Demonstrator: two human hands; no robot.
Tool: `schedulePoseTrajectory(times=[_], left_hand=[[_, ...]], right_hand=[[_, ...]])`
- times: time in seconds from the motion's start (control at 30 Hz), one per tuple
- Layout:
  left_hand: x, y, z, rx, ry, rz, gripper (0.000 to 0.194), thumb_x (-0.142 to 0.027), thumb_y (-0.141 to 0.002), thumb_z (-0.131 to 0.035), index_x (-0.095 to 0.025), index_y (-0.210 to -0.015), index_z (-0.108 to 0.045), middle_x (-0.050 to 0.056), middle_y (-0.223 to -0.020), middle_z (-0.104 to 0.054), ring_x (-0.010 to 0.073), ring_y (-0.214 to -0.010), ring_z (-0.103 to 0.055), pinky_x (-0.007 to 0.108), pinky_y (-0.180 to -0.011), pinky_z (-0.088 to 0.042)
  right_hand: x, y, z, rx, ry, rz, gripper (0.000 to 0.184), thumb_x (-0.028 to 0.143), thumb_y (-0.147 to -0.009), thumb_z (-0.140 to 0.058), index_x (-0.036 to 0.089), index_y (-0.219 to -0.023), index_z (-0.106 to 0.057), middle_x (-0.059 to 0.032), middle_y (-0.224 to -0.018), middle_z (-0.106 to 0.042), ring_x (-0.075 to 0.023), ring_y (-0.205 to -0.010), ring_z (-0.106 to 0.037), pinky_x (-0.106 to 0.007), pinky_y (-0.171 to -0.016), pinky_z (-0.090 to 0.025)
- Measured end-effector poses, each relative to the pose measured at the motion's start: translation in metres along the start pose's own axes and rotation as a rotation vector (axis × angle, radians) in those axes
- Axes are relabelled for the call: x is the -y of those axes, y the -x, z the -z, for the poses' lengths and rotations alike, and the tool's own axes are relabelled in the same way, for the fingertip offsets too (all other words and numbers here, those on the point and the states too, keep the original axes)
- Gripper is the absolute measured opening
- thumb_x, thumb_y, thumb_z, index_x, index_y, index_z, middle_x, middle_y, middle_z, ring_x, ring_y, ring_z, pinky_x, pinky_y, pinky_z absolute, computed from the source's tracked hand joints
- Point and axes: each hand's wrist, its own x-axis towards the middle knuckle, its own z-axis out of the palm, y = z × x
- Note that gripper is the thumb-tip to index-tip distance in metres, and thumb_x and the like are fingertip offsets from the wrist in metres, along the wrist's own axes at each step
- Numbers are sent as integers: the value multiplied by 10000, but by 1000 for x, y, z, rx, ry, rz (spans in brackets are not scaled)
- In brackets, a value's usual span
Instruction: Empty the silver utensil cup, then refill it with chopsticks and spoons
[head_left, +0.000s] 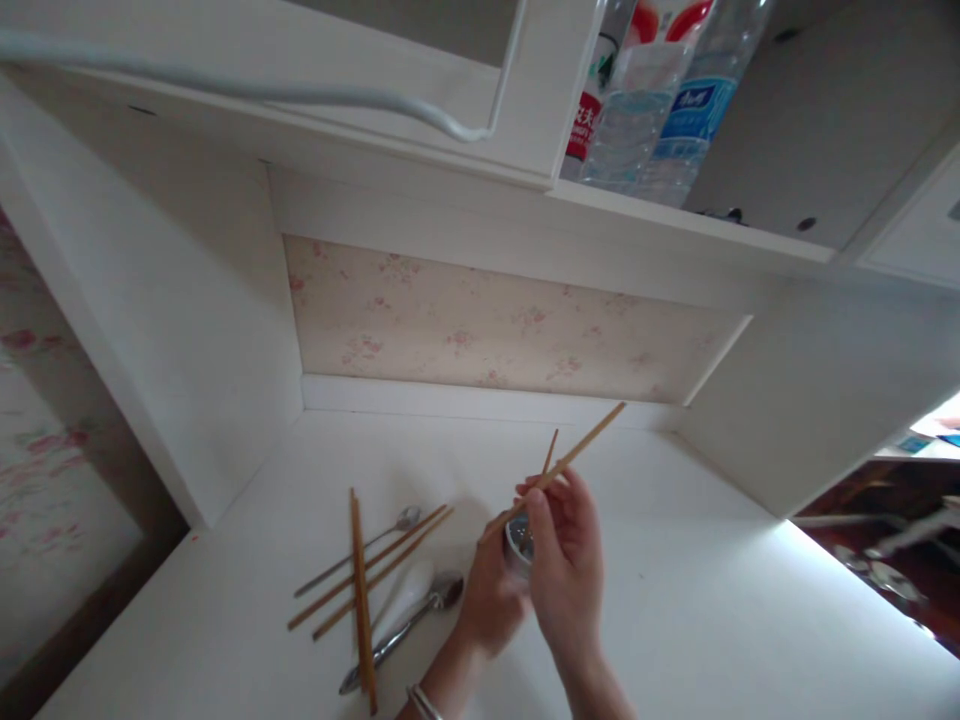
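Note:
My left hand (pixel 489 592) is wrapped round a small round cup (pixel 519 545), its open mouth facing up at me. My right hand (pixel 571 560) pinches a wooden chopstick (pixel 596 432), which slants across above the cup's rim. A second thin stick (pixel 551 448) pokes up behind the right fingers; its lower end is hidden, and I cannot tell whether it stands in the cup. Left of the hands lie several loose chopsticks (pixel 361 590), crossing over one another. Among them are a thin metal spoon (pixel 407 518), a white spoon (pixel 412 582) and a larger metal spoon (pixel 401 632).
The white tabletop (pixel 675 620) sits in a recess between side panels. A floral-papered back wall (pixel 480 330) rises behind it. Overhead, a cabinet with a long curved handle (pixel 300 95) juts out, and plastic bottles (pixel 637 120) stand on an open shelf.

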Motion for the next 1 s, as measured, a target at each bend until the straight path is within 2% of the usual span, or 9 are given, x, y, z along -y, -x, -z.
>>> schedulePoseTrajectory(times=[0.07,0.13,0.27,0.4,0.67,0.87,1.0], left_hand=[[1,0,-4,30,-12,-29,614,-124,-659,-740,-206,-1237,-550,85,-1230,-613,287,-1153,-554,408,-1018,-420],[6,0,-5,47,-8,-6,658,-110,-644,-756,-206,-1251,-521,85,-1215,-621,267,-1107,-587,393,-982,-448],[19,-1,-6,6,-48,51,719,-111,-610,-797,-211,-1262,-510,90,-1239,-618,256,-1134,-582,392,-1022,-417],[23,-2,-6,-14,-41,77,764,-113,-580,-822,-208,-1269,-507,103,-1260,-614,270,-1169,-570,407,-1047,-401],[26,-5,-9,14,-50,95,757,-123,-600,-815,-202,-1279,-490,107,-1289,-598,280,-1200,-549,420,-1058,-397],[28,-4,-8,44,-57,118,746,-154,-632,-810,-211,-1292,-467,87,-1303,-591,259,-1223,-534,417,-1077,-374],[28,-4,-8,85,-10,122,729,-179,-649,-814,-216,-1296,-480,96,-1295,-602,270,-1218,-541,423,-1066,-385]], right_hand=[[0,-16,18,-104,-41,-18,379,317,-849,-633,235,-1206,-536,-42,-986,-664,-185,-882,-663,-343,-772,-538],[-4,-30,35,-166,-51,-27,345,324,-827,-654,226,-1150,-586,-29,-950,-657,-182,-836,-663,-341,-740,-544],[-23,-47,58,-189,-1,-91,305,405,-820,-649,187,-1033,-648,-36,-879,-663,-184,-767,-650,-324,-659,-548],[-47,-49,68,-114,71,-213,357,484,-817,-633,167,-973,-687,-62,-869,-691,-204,-779,-655,-317,-651,-539],[-69,-47,70,125,176,-240,293,449,-813,-635,180,-813,-751,-54,-893,-707,-195,-836,-622,-297,-761,-463],[-71,-45,75,206,106,-333,309,453,-806,-641,169,-802,-761,-59,-882,-714,-208,-855,-625,-295,-771,-455],[-76,-41,76,236,-26,-441,321,465,-779,-668,157,-801,-754,-49,-840,-716,-201,-822,-622,-279,-730,-471]])
